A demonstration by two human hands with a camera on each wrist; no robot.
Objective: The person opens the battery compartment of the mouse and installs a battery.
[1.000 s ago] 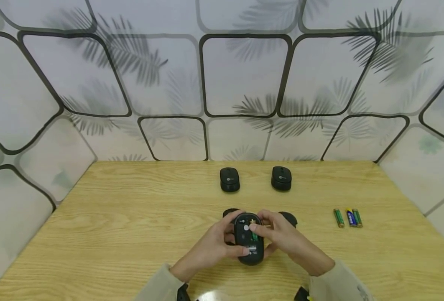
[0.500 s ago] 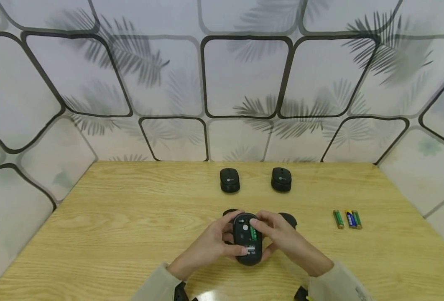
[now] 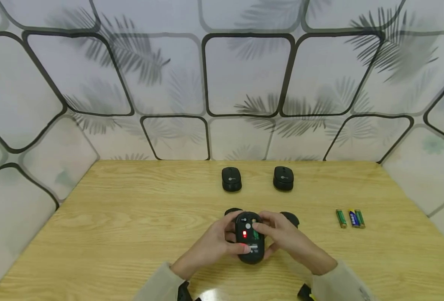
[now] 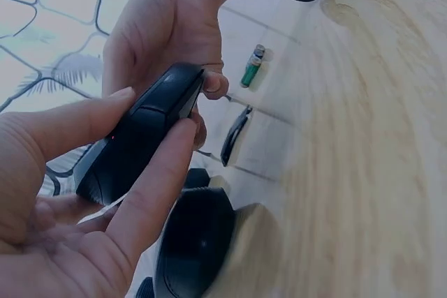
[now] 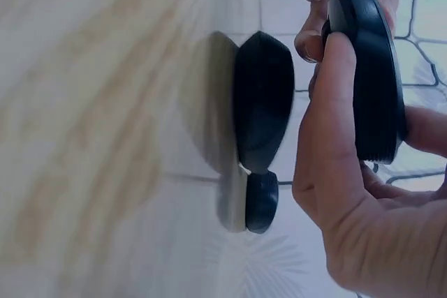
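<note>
A black computer mouse (image 3: 249, 242) is held underside up above the table, its battery bay uncovered and a red light glowing on its base. In the bay lies a green battery (image 3: 256, 235). My left hand (image 3: 215, 244) grips the mouse from the left, thumb across the label. From the right, my right hand (image 3: 284, 234) holds the same mouse, its thumb pressing on the battery near the upper end and fingers around the side. The left wrist view shows the mouse (image 4: 140, 130) edge-on between both hands.
Two black mice (image 3: 231, 179) (image 3: 283, 178) stand at the back of the wooden table (image 3: 139, 217). Another dark mouse (image 3: 232, 210) is partly hidden behind the left hand. A thin dark curved cover (image 3: 291, 218) lies behind the right hand. Loose batteries (image 3: 353, 218) lie at the right.
The red light on the mouse's base has come on. My right thumb moved up over the battery's end, then slightly back down, showing that end again. The left hand keeps its grip.
</note>
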